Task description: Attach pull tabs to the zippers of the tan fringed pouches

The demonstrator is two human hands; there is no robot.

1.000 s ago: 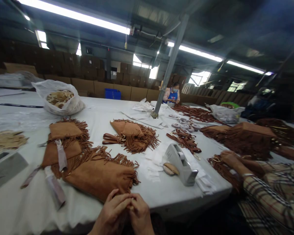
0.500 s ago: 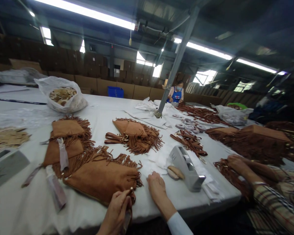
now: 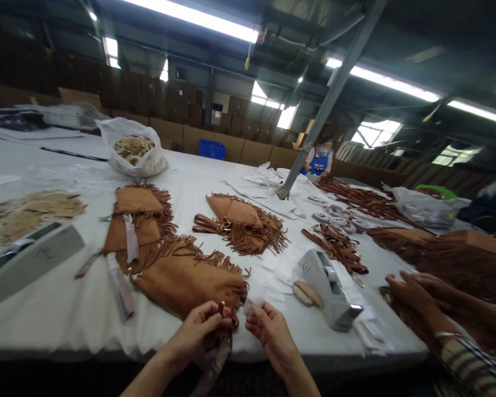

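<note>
My left hand (image 3: 196, 328) is closed on a brown leather strap (image 3: 230, 318) with metal fittings, at the near edge of the table. From the strap hangs a wrapped, pale strip (image 3: 215, 366). Between the thumb and fingers of my right hand (image 3: 273, 333) is a small thin white sheet (image 3: 252, 305), close beside the strap. Just beyond my left hand lies a brown fringed bag (image 3: 186, 281), its near end partly covered by the hand. White sheets (image 3: 268, 275) are spread on the table past my right hand.
A grey tape dispenser (image 3: 328, 292) stands to the right, another dispenser (image 3: 45, 256) to the left. More fringed bags (image 3: 138, 231) and a bundle of straps (image 3: 339, 248) lie farther back. At right, a co-worker's hands (image 3: 421, 298) handle brown fringe. A metal post (image 3: 330, 105) rises beyond.
My right hand has lifted from the white sheets and come near my left hand, with a thin sheet in its fingers. My left hand has raised the strap slightly. The view has shifted left.
</note>
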